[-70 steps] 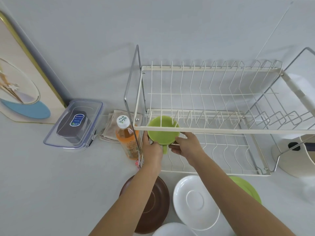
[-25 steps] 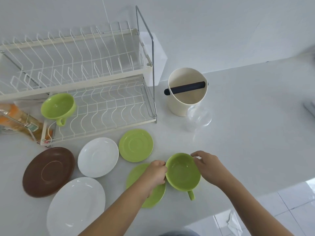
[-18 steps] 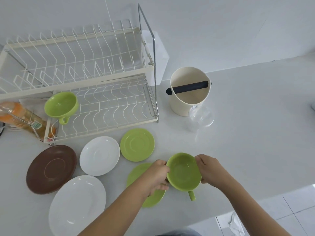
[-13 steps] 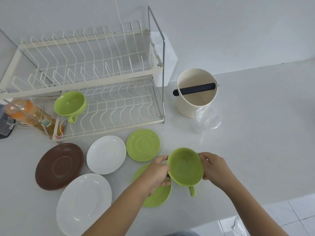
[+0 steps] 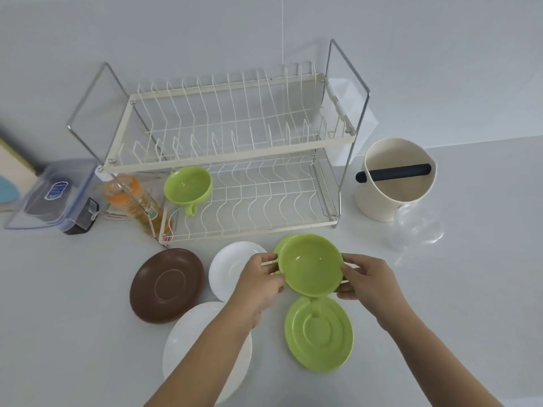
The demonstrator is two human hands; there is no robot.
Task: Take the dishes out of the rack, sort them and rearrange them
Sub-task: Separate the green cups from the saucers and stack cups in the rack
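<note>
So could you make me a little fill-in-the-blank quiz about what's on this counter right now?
1. Both hands hold a ____ cup.
2. One more cup sits on the rack's ____ tier.
3. The leftmost saucer is ____.
4. A ____ bar crosses the cream tub.

Answers: green; lower; brown; black

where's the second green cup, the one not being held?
Head view, left of centre: the green cup sits at the left end of the dish rack's lower tier, beside the orange bottle.

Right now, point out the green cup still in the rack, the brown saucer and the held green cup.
Green racked cup (image 5: 188,185), head view, inner bowl.
Brown saucer (image 5: 167,284), head view, centre well.
Held green cup (image 5: 310,264), head view, inner bowl.
</note>
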